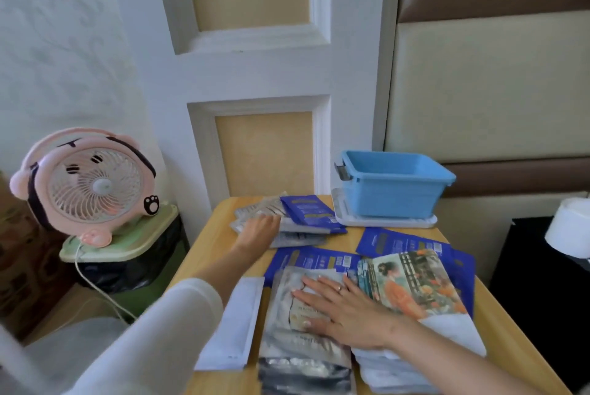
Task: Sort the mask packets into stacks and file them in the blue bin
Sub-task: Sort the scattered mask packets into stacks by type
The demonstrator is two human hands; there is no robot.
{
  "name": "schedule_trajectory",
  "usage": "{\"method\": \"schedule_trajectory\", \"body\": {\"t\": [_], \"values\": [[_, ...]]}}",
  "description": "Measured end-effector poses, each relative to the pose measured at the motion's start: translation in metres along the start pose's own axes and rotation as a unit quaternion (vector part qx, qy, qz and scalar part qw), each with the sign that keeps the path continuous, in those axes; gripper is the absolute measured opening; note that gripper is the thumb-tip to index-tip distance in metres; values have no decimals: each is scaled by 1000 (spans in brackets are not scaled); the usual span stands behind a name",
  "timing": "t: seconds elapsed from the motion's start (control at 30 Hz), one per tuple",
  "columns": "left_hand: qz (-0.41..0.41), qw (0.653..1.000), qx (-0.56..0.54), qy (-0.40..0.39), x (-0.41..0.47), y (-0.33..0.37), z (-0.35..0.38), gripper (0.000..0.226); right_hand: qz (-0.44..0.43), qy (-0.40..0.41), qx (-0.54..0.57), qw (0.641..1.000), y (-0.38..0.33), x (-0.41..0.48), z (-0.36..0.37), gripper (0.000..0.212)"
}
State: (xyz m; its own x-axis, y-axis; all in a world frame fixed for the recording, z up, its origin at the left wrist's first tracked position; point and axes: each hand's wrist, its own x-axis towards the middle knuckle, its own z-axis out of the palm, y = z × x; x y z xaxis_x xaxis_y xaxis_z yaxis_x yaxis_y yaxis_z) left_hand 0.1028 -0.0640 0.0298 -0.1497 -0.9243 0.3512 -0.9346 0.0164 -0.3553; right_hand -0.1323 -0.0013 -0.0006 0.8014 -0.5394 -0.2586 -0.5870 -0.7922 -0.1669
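Note:
Mask packets lie spread over a small wooden table (204, 254). My left hand (257, 230) reaches to the far pile of silver packets (297, 240), fingers on its top; a dark blue packet (308, 211) lies on that pile. My right hand (343, 305) lies flat, fingers spread, on a silver-white packet (287, 324) at the near centre. An illustrated packet (418, 283) sits to its right, over more blue packets (399, 243). The blue bin (396, 190) stands at the table's far right on a white lid (383, 222); its inside looks bare.
A pink desk fan (86, 184) stands on a green-lidded waste bin (124, 244) left of the table, its cord trailing down. A white packet (233, 324) lies at the near left. A white roll (571, 232) sits on black furniture to the right. A panelled wall stands behind.

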Motion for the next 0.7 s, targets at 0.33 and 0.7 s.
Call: {"method": "schedule_trajectory", "body": {"t": [0.33, 0.7], "values": [[-148, 851, -467, 189, -64, -53, -97, 8, 29, 143, 329, 933, -6, 0, -15, 93], [-177, 829, -474, 239, -87, -45, -118, 55, 28, 271, 502, 821, -70, 29, -75, 24]]}}
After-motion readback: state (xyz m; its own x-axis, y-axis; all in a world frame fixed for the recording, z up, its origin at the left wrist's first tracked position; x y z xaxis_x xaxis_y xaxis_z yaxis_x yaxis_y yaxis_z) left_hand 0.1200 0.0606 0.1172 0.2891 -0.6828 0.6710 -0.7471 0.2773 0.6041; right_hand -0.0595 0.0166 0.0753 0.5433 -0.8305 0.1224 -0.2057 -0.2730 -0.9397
